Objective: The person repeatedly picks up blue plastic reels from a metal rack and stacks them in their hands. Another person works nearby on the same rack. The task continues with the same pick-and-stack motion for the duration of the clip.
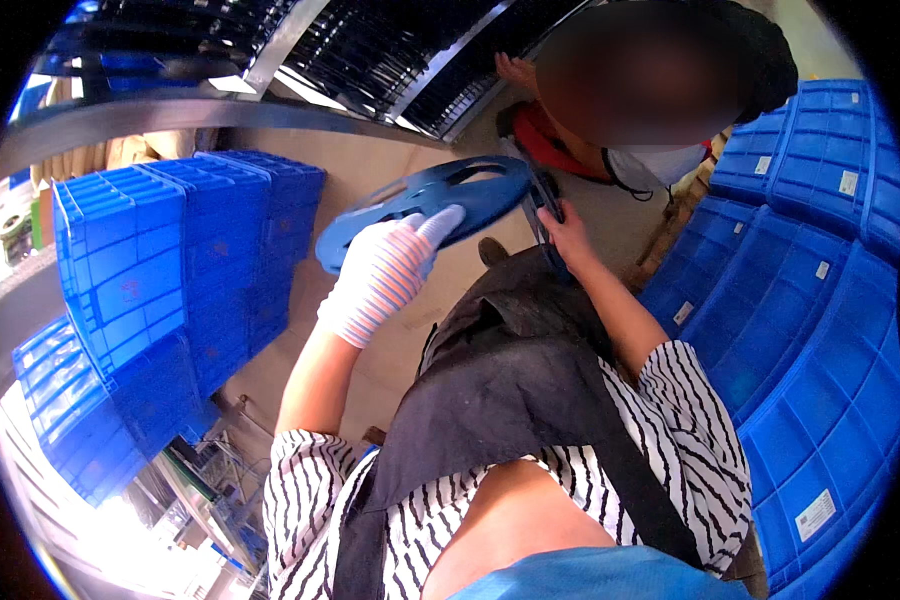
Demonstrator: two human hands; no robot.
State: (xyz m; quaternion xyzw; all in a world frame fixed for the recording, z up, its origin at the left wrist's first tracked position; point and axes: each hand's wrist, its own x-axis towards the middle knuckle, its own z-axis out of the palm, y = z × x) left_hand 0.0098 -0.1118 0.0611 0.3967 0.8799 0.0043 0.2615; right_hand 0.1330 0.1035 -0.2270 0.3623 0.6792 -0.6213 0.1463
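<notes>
My left hand (378, 278), in a striped knit glove, is closed on a flat blue plastic reel (495, 198) with cut-out openings. The thumb lies over its face, and the reel is tilted in front of my body. My bare right hand (571, 240) grips a second, darker reel (544, 192), seen nearly edge-on. That one stands close to the right rim of the blue reel; whether the two touch I cannot tell.
Stacked blue plastic crates (225, 230) stand on the left, and more blue crates (780, 260) line the right side. Overhead runs a metal rack (270, 50) packed with dark, thin items. A co-worker's hand (515, 73) shows ahead, beside something red (555, 145) low down.
</notes>
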